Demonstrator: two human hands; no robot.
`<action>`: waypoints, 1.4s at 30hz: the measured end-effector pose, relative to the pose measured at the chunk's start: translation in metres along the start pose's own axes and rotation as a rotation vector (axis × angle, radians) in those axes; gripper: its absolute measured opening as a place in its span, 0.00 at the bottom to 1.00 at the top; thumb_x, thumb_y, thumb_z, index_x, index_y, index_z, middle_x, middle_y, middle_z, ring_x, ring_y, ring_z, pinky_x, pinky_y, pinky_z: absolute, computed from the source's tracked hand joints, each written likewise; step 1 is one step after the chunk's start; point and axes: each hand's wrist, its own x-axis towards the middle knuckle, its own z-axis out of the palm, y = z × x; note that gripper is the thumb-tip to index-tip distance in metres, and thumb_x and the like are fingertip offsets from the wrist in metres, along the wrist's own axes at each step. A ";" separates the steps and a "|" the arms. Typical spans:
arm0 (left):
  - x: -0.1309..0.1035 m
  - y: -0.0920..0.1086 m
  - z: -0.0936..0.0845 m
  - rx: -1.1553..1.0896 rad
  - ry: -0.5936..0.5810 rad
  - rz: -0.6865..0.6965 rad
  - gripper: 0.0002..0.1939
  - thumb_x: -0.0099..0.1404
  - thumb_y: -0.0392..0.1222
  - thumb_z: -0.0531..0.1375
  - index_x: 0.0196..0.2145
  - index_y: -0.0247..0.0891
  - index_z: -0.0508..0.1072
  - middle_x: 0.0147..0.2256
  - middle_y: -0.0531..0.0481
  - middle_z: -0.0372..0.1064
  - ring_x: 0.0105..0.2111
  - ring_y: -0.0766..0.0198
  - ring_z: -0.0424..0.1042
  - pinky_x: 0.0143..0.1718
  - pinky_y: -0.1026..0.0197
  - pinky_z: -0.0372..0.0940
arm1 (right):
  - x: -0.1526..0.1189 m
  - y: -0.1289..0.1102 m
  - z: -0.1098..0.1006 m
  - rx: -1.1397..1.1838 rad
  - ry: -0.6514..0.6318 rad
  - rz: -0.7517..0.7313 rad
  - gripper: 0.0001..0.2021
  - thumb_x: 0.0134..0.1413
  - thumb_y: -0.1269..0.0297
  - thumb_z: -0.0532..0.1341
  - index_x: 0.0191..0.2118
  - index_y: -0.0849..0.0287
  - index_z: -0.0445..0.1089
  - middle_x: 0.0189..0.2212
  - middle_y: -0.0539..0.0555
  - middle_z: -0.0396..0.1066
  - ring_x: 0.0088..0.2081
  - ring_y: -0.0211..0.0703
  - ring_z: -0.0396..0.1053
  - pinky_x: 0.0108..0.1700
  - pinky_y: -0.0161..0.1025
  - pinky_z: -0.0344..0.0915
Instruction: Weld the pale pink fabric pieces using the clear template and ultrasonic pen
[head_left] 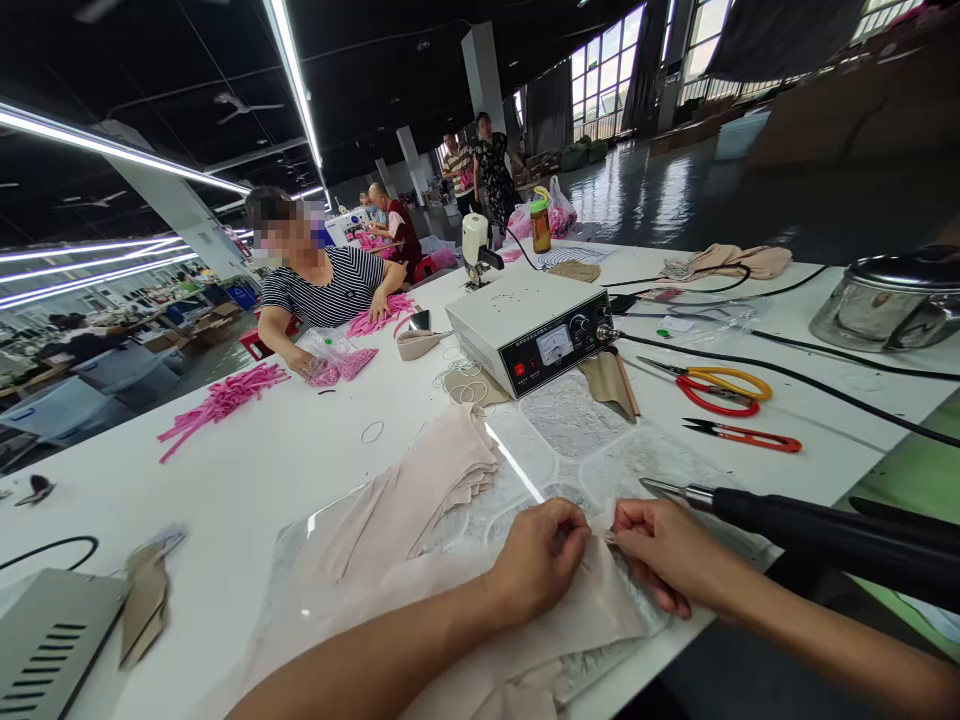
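My left hand [541,555] pinches the edge of a pale beige fabric piece [592,600] above the clear plastic sheet. Close beside it, my right hand [664,550] grips the same edge, its fingertips closed on a lighter corner. More pale beige fabric pieces [405,490] lie in a fanned stack to the left of my hands. A black-handled tool with a pointed metal tip [787,515] lies just beyond my right wrist, its tip near my right knuckles. Fabric hides part of the plastic sheet [517,455].
A control box with a dial [555,345] stands ahead, cables running right. Scissors [724,388] and orange thread snips [742,435] lie to the right, near a glass pot [889,300]. Across the table, a person [322,280] handles pink pieces [225,400]. Another grey box [60,640] stands lower left.
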 end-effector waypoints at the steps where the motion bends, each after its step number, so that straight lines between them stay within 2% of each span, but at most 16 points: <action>1: 0.000 0.000 0.000 0.016 -0.004 0.021 0.05 0.59 0.33 0.54 0.30 0.36 0.69 0.29 0.51 0.69 0.29 0.67 0.65 0.32 0.65 0.60 | 0.000 0.000 -0.001 0.005 -0.009 0.005 0.06 0.43 0.70 0.52 0.21 0.56 0.54 0.09 0.41 0.59 0.08 0.30 0.55 0.09 0.27 0.47; 5: -0.001 -0.001 0.000 0.063 -0.037 0.109 0.05 0.61 0.35 0.54 0.31 0.36 0.70 0.31 0.49 0.71 0.33 0.65 0.68 0.37 0.63 0.63 | -0.004 -0.001 -0.007 0.060 -0.053 0.002 0.01 0.41 0.68 0.53 0.25 0.56 0.59 0.12 0.41 0.61 0.09 0.30 0.56 0.09 0.27 0.48; 9: 0.000 -0.002 0.000 0.072 -0.043 0.161 0.06 0.61 0.35 0.55 0.32 0.35 0.72 0.34 0.47 0.72 0.35 0.63 0.70 0.39 0.62 0.65 | -0.005 -0.001 -0.012 0.057 -0.032 0.016 0.06 0.40 0.64 0.55 0.29 0.57 0.61 0.13 0.41 0.61 0.10 0.30 0.57 0.09 0.27 0.49; 13: 0.003 -0.003 0.000 0.088 -0.044 0.182 0.10 0.62 0.36 0.54 0.38 0.35 0.74 0.37 0.45 0.73 0.37 0.62 0.71 0.42 0.60 0.67 | -0.003 0.001 -0.012 0.061 -0.020 0.011 0.07 0.40 0.62 0.55 0.29 0.57 0.60 0.12 0.41 0.61 0.09 0.30 0.57 0.10 0.27 0.49; 16: 0.006 -0.003 0.001 0.121 -0.054 0.151 0.11 0.62 0.36 0.54 0.40 0.35 0.74 0.38 0.45 0.73 0.38 0.62 0.71 0.42 0.60 0.67 | 0.000 0.002 -0.010 0.061 -0.014 -0.004 0.08 0.40 0.60 0.55 0.28 0.56 0.59 0.12 0.40 0.60 0.09 0.30 0.56 0.09 0.27 0.50; 20: 0.013 0.001 0.002 0.174 -0.061 0.046 0.11 0.61 0.38 0.56 0.40 0.37 0.75 0.36 0.47 0.73 0.32 0.64 0.70 0.37 0.62 0.66 | 0.003 0.001 -0.008 0.062 -0.006 -0.024 0.08 0.40 0.59 0.55 0.28 0.56 0.59 0.12 0.40 0.60 0.09 0.30 0.56 0.09 0.27 0.49; 25: 0.022 0.007 0.004 0.206 -0.084 -0.058 0.09 0.60 0.43 0.59 0.35 0.39 0.76 0.32 0.50 0.72 0.29 0.66 0.67 0.32 0.64 0.62 | 0.004 0.001 -0.006 0.098 0.007 -0.032 0.12 0.39 0.55 0.58 0.28 0.56 0.59 0.12 0.40 0.60 0.09 0.30 0.56 0.09 0.27 0.48; 29: 0.025 0.007 0.005 0.195 -0.066 -0.076 0.09 0.61 0.40 0.56 0.33 0.39 0.77 0.30 0.51 0.72 0.29 0.66 0.67 0.32 0.64 0.61 | 0.006 0.006 -0.005 0.110 0.021 -0.050 0.13 0.40 0.52 0.58 0.28 0.56 0.59 0.13 0.41 0.61 0.09 0.30 0.56 0.09 0.28 0.47; 33: 0.025 0.005 0.006 0.190 -0.056 -0.036 0.09 0.60 0.37 0.55 0.32 0.38 0.76 0.30 0.51 0.72 0.29 0.66 0.67 0.31 0.65 0.60 | 0.007 0.009 -0.003 0.057 0.045 -0.073 0.11 0.42 0.53 0.56 0.26 0.55 0.58 0.12 0.41 0.60 0.09 0.32 0.56 0.09 0.28 0.48; 38: 0.023 0.002 0.008 0.202 -0.054 0.032 0.08 0.59 0.35 0.54 0.29 0.36 0.74 0.28 0.51 0.70 0.29 0.66 0.66 0.32 0.65 0.61 | 0.006 0.005 0.001 -0.021 0.067 -0.082 0.06 0.42 0.60 0.53 0.25 0.54 0.55 0.10 0.40 0.58 0.08 0.32 0.56 0.09 0.28 0.48; 42: 0.021 -0.001 0.008 0.170 -0.048 0.050 0.06 0.57 0.34 0.54 0.28 0.36 0.72 0.28 0.51 0.68 0.28 0.68 0.65 0.30 0.66 0.60 | 0.004 0.003 0.001 -0.068 0.074 -0.095 0.06 0.42 0.62 0.54 0.25 0.54 0.54 0.09 0.39 0.58 0.08 0.31 0.57 0.10 0.27 0.48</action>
